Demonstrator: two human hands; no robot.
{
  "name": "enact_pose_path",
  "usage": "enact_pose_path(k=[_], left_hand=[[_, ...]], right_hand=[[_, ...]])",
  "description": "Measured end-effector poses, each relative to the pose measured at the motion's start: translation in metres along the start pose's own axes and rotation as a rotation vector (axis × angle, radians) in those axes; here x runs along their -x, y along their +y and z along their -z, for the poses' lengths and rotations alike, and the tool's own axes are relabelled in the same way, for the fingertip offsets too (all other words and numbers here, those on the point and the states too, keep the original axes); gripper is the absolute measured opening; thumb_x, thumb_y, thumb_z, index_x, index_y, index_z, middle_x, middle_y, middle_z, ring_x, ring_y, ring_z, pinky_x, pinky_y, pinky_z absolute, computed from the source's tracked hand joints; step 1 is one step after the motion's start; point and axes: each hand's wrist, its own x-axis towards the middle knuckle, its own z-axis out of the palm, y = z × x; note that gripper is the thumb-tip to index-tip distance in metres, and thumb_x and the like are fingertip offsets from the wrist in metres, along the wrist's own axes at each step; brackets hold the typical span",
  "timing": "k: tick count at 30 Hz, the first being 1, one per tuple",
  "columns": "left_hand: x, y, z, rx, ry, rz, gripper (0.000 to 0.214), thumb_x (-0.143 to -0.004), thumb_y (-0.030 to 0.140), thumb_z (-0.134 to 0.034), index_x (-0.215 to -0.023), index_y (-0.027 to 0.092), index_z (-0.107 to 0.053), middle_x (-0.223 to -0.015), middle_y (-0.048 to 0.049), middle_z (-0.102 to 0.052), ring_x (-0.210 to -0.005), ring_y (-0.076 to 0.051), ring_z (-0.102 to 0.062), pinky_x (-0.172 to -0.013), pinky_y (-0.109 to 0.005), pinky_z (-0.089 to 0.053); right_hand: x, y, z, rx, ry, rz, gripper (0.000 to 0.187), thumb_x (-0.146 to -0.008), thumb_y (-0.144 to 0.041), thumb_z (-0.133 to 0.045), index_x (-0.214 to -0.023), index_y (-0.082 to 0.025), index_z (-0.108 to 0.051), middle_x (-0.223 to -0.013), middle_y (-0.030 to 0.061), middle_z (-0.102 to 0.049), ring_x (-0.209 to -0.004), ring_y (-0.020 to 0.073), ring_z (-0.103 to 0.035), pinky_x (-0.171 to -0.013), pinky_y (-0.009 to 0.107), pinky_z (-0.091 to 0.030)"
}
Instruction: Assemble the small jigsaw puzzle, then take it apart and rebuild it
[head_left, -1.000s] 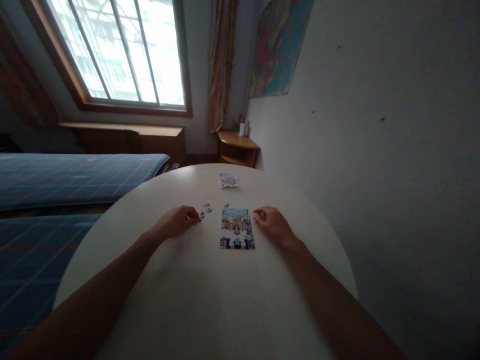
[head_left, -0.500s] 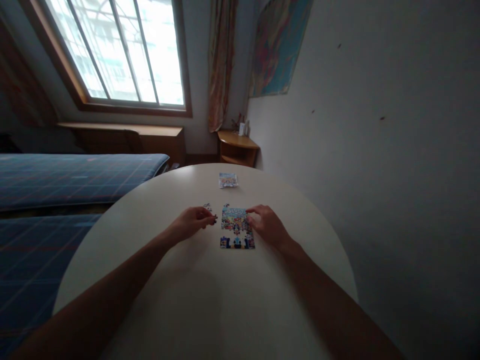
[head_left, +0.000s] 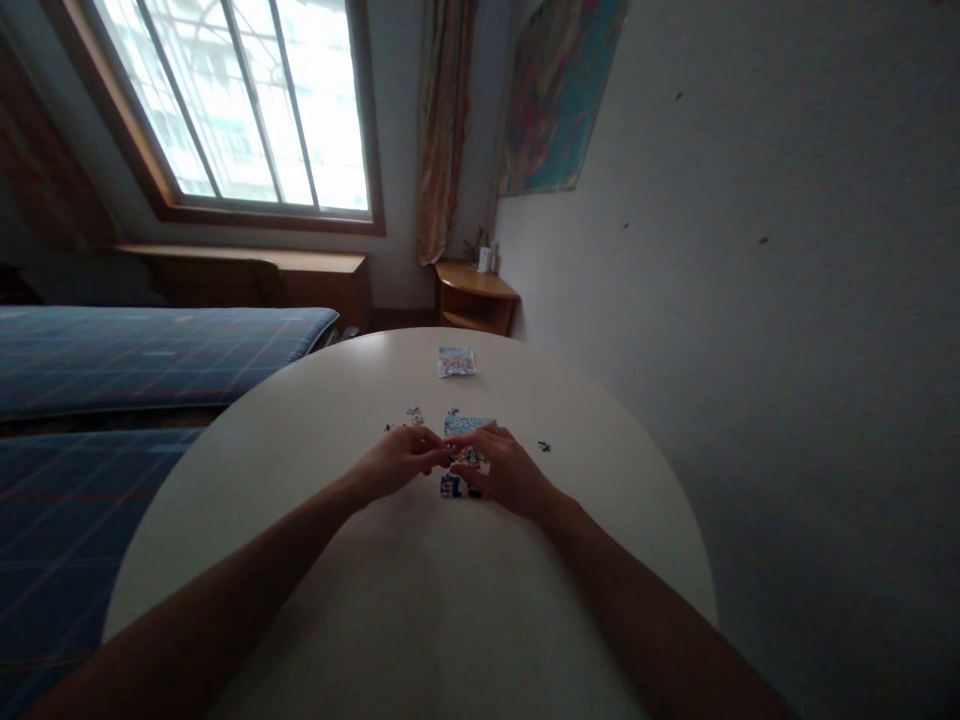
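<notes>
A partly assembled jigsaw puzzle (head_left: 469,424) lies on the round white table (head_left: 450,600), with a colourful cartoon picture and a gap across its lower part. My left hand (head_left: 401,460) is at the puzzle's left edge, thumb and fingers pinched on a small puzzle piece mostly hidden by the fingertips. Over the puzzle's right side lies my right hand (head_left: 514,472), thumb and forefinger spread, the fingertips close to those of my left hand. It covers much of the picture. Whether it touches the pinched piece I cannot tell.
Several loose pieces (head_left: 415,411) are scattered left of the puzzle, and another piece (head_left: 544,446) lies to its right. A small picture packet (head_left: 457,361) is at the table's far side. A bed (head_left: 150,355) stands left, a wall (head_left: 787,350) right.
My left hand has moved right to the puzzle's edge with its piece. My right hand has shifted left across the puzzle, uncovering a loose piece on the right.
</notes>
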Motion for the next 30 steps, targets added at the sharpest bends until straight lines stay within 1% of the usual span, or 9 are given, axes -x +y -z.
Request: enact_pose_path(k=[4, 7, 12, 16, 19, 22, 26, 28, 30], left_hand=[[0.002, 0.004, -0.001, 0.010, -0.037, 0.002, 0.022, -0.079, 0.037, -0.065, -0.085, 0.016, -0.066, -0.084, -0.0064, -0.075, -0.066, -0.013, -0.064, -0.066, -0.027, -0.050], [0.003, 0.006, -0.001, 0.031, -0.039, -0.018, 0.021, -0.080, 0.037, -0.064, -0.085, 0.016, -0.066, -0.084, -0.0067, -0.076, -0.067, -0.013, -0.064, -0.065, -0.027, -0.049], [0.002, 0.005, -0.001, 0.024, -0.042, -0.071, 0.028, -0.081, 0.041, -0.064, -0.090, 0.015, -0.067, -0.082, -0.0072, -0.075, -0.065, -0.013, -0.063, -0.062, -0.026, -0.048], [0.001, 0.004, -0.001, 0.039, -0.013, -0.040, 0.033, -0.076, 0.046, -0.068, -0.084, 0.014, -0.065, -0.080, -0.0089, -0.075, -0.064, -0.014, -0.063, -0.061, -0.026, -0.048], [0.001, 0.004, -0.002, 0.081, 0.012, -0.015, 0.037, -0.072, 0.049, -0.071, -0.081, 0.014, -0.064, -0.078, -0.0088, -0.075, -0.063, -0.015, -0.064, -0.062, -0.027, -0.048], [0.002, 0.006, -0.004, 0.103, 0.021, 0.012, 0.036, -0.070, 0.047, -0.073, -0.079, 0.014, -0.063, -0.075, -0.0074, -0.074, -0.062, -0.015, -0.065, -0.062, -0.026, -0.048], [0.004, 0.011, -0.005, 0.105, 0.001, 0.052, 0.033, -0.073, 0.045, -0.070, -0.079, 0.014, -0.063, -0.079, -0.0085, -0.075, -0.065, -0.016, -0.066, -0.060, -0.025, -0.048], [0.004, 0.012, -0.005, 0.111, -0.009, 0.029, 0.032, -0.074, 0.045, -0.068, -0.080, 0.013, -0.064, -0.081, -0.0095, -0.075, -0.067, -0.016, -0.067, -0.060, -0.026, -0.049], [0.003, 0.010, -0.006, 0.110, -0.009, -0.022, 0.031, -0.075, 0.043, -0.066, -0.083, 0.013, -0.065, -0.082, -0.0096, -0.074, -0.069, -0.016, -0.066, -0.062, -0.026, -0.049]], right_hand=[[0.001, 0.003, 0.000, -0.012, 0.024, -0.006, 0.024, -0.087, -0.030, -0.069, -0.110, -0.022, -0.065, -0.099, 0.0054, -0.073, -0.098, 0.0211, -0.063, -0.092, 0.037, -0.043], [0.001, 0.004, 0.000, -0.018, 0.026, -0.007, 0.024, -0.087, -0.031, -0.068, -0.109, -0.022, -0.065, -0.100, 0.0056, -0.073, -0.099, 0.0211, -0.063, -0.092, 0.037, -0.043], [0.000, 0.004, 0.000, -0.018, 0.008, 0.031, 0.026, -0.089, -0.028, -0.067, -0.115, -0.024, -0.065, -0.099, 0.0044, -0.072, -0.097, 0.0193, -0.062, -0.091, 0.035, -0.043], [0.001, 0.005, -0.001, -0.014, -0.012, 0.068, 0.031, -0.092, -0.023, -0.063, -0.122, -0.026, -0.063, -0.100, 0.0050, -0.071, -0.096, 0.0184, -0.061, -0.090, 0.035, -0.043], [0.002, 0.005, -0.003, -0.025, -0.003, 0.083, 0.037, -0.090, -0.022, -0.063, -0.128, -0.025, -0.060, -0.101, 0.0063, -0.071, -0.096, 0.0193, -0.061, -0.090, 0.036, -0.044], [0.002, 0.006, -0.004, -0.024, 0.017, 0.076, 0.040, -0.089, -0.025, -0.066, -0.129, -0.025, -0.059, -0.101, 0.0067, -0.071, -0.096, 0.0203, -0.061, -0.091, 0.037, -0.045], [0.002, 0.009, -0.003, -0.012, -0.012, 0.078, 0.039, -0.092, -0.024, -0.062, -0.131, -0.027, -0.058, -0.104, 0.0066, -0.071, -0.098, 0.0195, -0.060, -0.090, 0.036, -0.044], [0.002, 0.010, -0.002, -0.003, -0.037, 0.092, 0.040, -0.094, -0.020, -0.059, -0.133, -0.027, -0.057, -0.104, 0.0060, -0.070, -0.097, 0.0187, -0.059, -0.089, 0.035, -0.045], [0.002, 0.011, 0.000, -0.003, -0.060, 0.106, 0.040, -0.095, -0.017, -0.055, -0.134, -0.027, -0.056, -0.104, 0.0055, -0.070, -0.096, 0.0180, -0.059, -0.088, 0.034, -0.045]])
